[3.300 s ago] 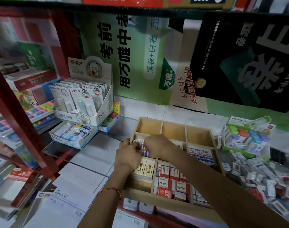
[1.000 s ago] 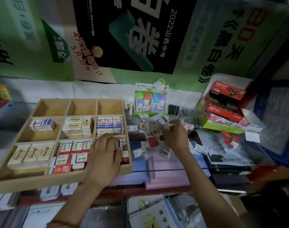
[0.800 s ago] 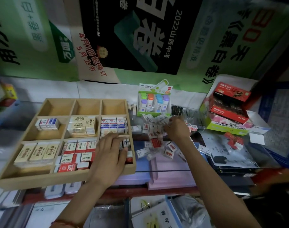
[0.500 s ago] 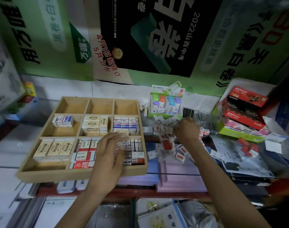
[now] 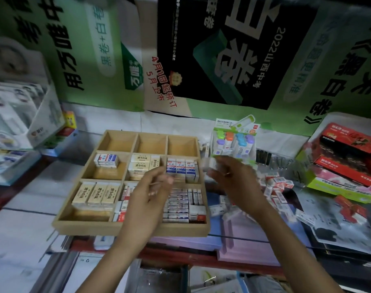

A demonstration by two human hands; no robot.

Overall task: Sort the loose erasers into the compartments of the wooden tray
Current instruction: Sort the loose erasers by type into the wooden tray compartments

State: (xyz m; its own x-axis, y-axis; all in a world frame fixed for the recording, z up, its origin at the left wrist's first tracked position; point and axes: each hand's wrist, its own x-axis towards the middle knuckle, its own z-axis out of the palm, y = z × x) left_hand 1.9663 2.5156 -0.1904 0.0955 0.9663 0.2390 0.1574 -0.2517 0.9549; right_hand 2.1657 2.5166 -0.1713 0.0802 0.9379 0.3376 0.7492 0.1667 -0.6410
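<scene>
Posters (image 5: 222, 49) back a cluttered shop counter (image 5: 32, 199). Centre frame, our left hand (image 5: 150, 195) hovers loosely curled over the wooden tray (image 5: 127, 228); our right hand (image 5: 235, 180) pinches a blurred pale eraser (image 5: 208, 164) beside it. Loose erasers (image 5: 278, 186) lie right of centre.

the right hand (image 5: 233, 178) has come away from the loose pile (image 5: 275, 187) beside the tray (image 5: 129, 228). it is now raised by the tray's right edge, with a small pale eraser (image 5: 208, 166) blurred at its fingertips. the left hand (image 5: 152, 193), which lay flat on the front compartments, has lifted off them, fingers loosely spread, toward the right hand.
</scene>
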